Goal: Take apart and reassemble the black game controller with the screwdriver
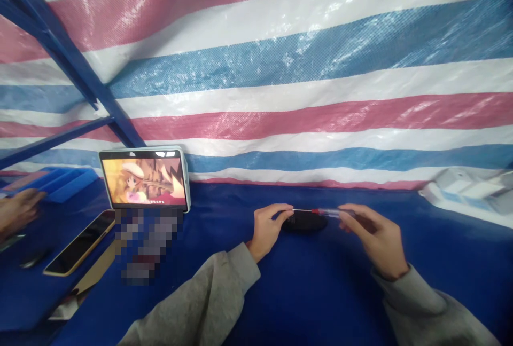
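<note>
My right hand [379, 236] grips a screwdriver [328, 212] by its clear handle with a red collar. The thin shaft points left and lies nearly level. At its tip, the thumb and fingers of my left hand [268, 228] are pinched together; anything tiny between them is too small to make out. Just below the shaft, a flat black rounded object [306, 222] lies on the blue table, with small pale marks near its left end. My left fingers are at that end and partly cover it.
A tablet [144, 180] playing a cartoon stands at the back left. Near it lie a phone [80, 244] and a blurred-out patch. Another person's hand [20, 212] is at the far left by a blue tray [68, 183]. White objects [468, 194] stand at the right.
</note>
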`<state>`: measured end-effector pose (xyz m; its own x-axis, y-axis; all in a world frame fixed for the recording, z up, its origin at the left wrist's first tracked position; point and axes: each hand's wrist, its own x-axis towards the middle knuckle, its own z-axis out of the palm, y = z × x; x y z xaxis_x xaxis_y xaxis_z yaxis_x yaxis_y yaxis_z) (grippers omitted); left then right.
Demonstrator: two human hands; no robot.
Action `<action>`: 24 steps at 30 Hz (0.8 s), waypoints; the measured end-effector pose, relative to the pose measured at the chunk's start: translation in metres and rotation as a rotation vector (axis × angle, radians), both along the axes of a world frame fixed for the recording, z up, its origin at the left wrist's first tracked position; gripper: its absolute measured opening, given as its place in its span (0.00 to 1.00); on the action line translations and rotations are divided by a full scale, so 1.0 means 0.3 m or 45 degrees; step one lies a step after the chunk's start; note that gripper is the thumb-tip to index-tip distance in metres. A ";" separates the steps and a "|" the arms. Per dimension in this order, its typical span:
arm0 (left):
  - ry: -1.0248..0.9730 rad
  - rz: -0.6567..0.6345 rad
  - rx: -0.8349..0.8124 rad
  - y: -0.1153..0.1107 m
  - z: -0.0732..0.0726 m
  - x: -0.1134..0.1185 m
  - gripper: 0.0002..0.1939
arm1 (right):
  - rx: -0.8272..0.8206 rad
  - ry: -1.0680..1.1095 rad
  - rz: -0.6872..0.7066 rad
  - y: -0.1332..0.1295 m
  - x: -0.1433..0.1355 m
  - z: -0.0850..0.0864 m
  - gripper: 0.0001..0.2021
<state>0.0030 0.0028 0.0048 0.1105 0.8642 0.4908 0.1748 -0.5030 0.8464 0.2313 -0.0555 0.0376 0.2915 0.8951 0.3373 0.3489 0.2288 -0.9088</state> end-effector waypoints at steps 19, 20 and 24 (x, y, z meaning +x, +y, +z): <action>0.071 -0.044 0.073 -0.001 -0.011 -0.001 0.08 | -0.005 0.001 -0.021 0.003 0.014 -0.012 0.16; 0.080 -0.051 0.086 -0.001 -0.013 -0.001 0.08 | -0.009 0.020 -0.024 0.004 0.014 -0.011 0.16; 0.131 -0.076 0.164 -0.005 -0.017 -0.002 0.08 | -0.029 0.087 -0.063 0.008 0.014 -0.005 0.17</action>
<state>0.0023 0.0012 -0.0002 0.2150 0.7853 0.5806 0.2239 -0.6183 0.7534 0.2355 -0.0530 0.0360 0.3575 0.8861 0.2951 0.2962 0.1921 -0.9356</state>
